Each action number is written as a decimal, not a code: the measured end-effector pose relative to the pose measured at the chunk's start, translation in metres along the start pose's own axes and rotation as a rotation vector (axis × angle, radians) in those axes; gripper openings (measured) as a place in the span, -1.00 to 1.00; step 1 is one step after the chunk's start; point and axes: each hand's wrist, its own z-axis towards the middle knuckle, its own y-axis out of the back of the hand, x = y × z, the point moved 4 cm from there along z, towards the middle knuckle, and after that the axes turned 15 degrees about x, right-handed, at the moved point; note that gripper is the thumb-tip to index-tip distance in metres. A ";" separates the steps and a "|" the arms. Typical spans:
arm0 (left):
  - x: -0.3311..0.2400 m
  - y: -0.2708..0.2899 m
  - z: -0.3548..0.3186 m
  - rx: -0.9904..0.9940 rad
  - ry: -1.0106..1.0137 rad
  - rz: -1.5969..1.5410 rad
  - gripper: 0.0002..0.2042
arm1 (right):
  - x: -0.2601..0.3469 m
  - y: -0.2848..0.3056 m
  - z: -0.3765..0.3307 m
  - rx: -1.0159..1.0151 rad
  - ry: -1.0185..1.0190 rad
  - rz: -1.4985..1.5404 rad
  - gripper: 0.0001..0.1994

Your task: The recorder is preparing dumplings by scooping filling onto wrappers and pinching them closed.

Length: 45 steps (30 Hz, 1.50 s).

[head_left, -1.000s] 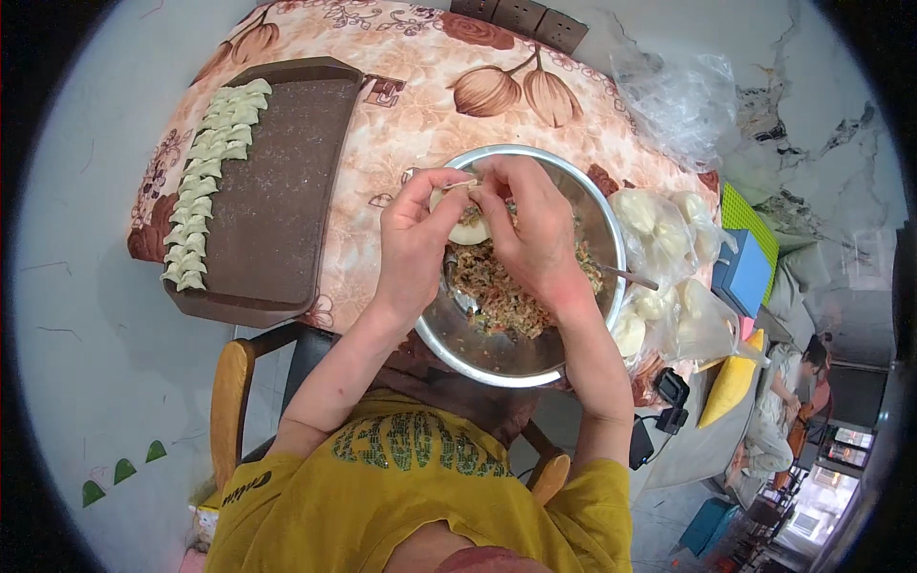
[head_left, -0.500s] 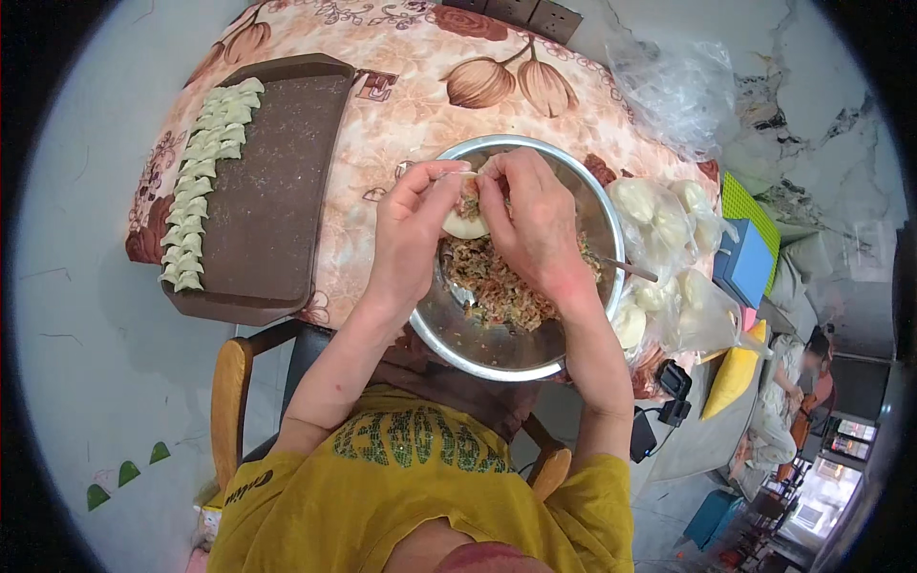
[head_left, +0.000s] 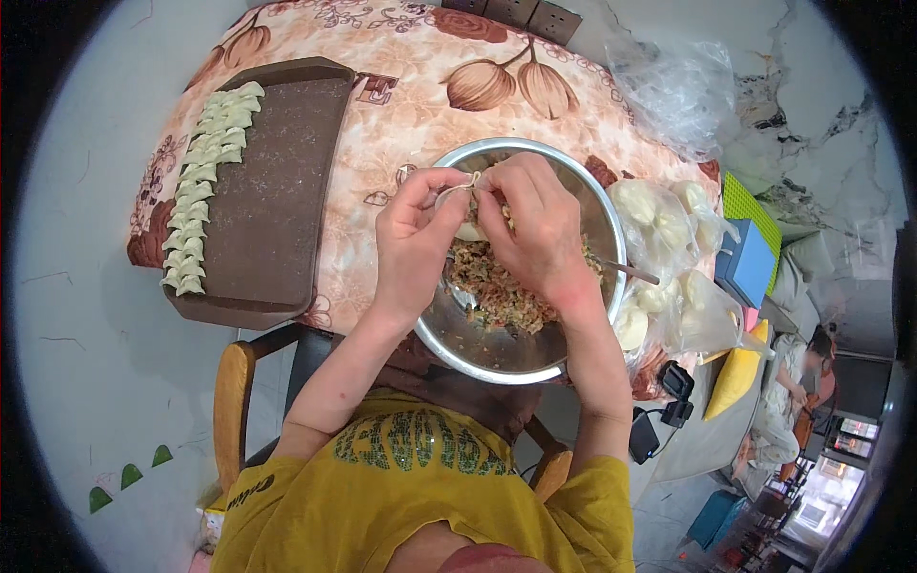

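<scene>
Over a steel bowl point(head_left: 489, 371), both my hands pinch one dumpling point(head_left: 469, 230) between thumbs and fingers. Its pale dough is folded, and the upper edges meet between my fingertips. My left hand point(head_left: 413, 234) grips the left side of the dough; my right hand point(head_left: 535, 220) grips the right side and covers part of it. Chopped filling point(head_left: 501, 286) with brown, green and orange bits lies in the bowl below. A utensil handle point(head_left: 630, 271) leans out over the bowl's right rim.
A brown tray point(head_left: 272, 191) at the left holds rows of finished dumplings point(head_left: 205, 172) along its left side. Plastic bags of round dough wrappers point(head_left: 659, 220) sit right of the bowl. A crumpled clear bag point(head_left: 673, 91) lies at the far right. Another person point(head_left: 781, 401) sits in the background.
My fingers have drawn the dough's edges together at the top. The filling inside, visible before, is now mostly covered. Both hands stay over the bowl.
</scene>
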 end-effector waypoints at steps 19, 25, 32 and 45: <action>0.005 0.005 0.003 0.014 0.046 -0.232 -0.83 | -0.016 -0.008 -0.009 0.026 -0.431 0.757 -0.87; 0.009 0.009 0.002 -0.042 0.039 -0.255 -0.82 | -0.006 -0.004 -0.010 0.004 -0.429 0.650 -0.86; 0.005 0.007 0.000 -0.035 0.003 -0.202 -0.83 | 0.000 -0.005 -0.006 -0.025 -0.318 0.434 -0.87; 0.002 0.007 0.000 0.053 -0.036 -0.096 -0.86 | -0.006 -0.001 -0.006 0.089 -0.325 0.562 -0.87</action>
